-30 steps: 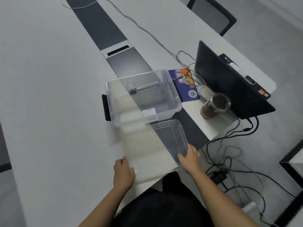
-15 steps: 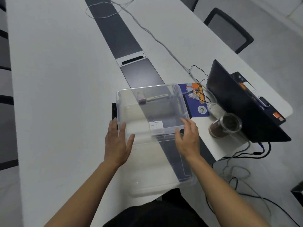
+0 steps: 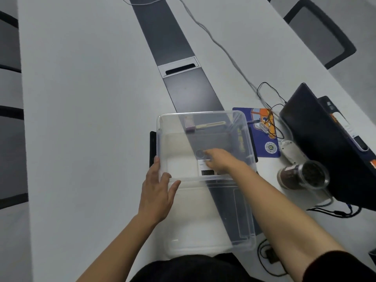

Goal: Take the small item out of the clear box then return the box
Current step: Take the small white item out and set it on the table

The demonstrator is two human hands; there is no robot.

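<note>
The clear box (image 3: 162,127) stands open on the white table in front of me. Its clear lid (image 3: 203,231) lies flat between the box and the table's near edge. Inside, against the far wall, lie a small purple item (image 3: 189,127) and a pale stick (image 3: 211,125). My right hand (image 3: 220,160) reaches down inside the box, fingers apart, holding nothing, well short of the purple item. My left hand (image 3: 157,192) rests with spread fingers against the box's near left corner.
A blue card (image 3: 264,145) with cables, a white adapter (image 3: 291,149), a jar of dark grains (image 3: 303,176) and a black laptop (image 3: 325,147) crowd the table to the right. A dark strip with a cable slot (image 3: 179,67) runs down the table's middle. A chair (image 3: 319,31) stands far right.
My hands left the lid on the table and went up to the box. The right hand has now gone over the rim into the box; the left stays at its corner.
</note>
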